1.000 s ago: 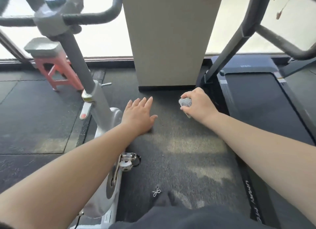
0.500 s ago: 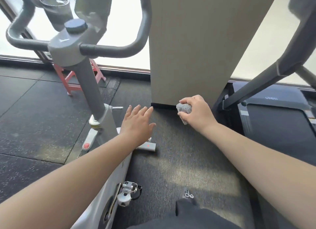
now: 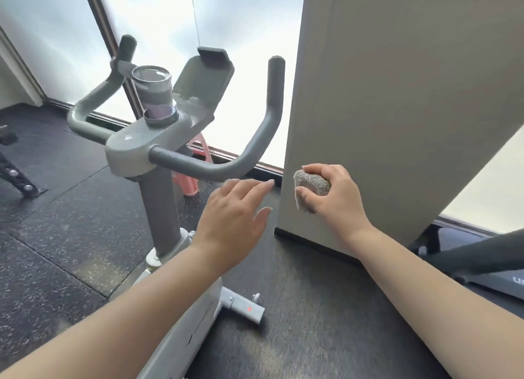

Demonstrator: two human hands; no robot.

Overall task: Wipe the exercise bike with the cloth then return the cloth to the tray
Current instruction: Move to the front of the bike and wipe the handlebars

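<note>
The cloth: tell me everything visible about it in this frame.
The cloth is grey with a fuzzy, towel-like texture, bunched into a small wad. The right hand grips it, fingers curled over its top and thumb under the front, so only the front and a bit hanging below show. It is held in the air in front of the beige pillar, to the right of the bike's handlebar, touching neither. The left hand is open beside it, apart from it.
</note>
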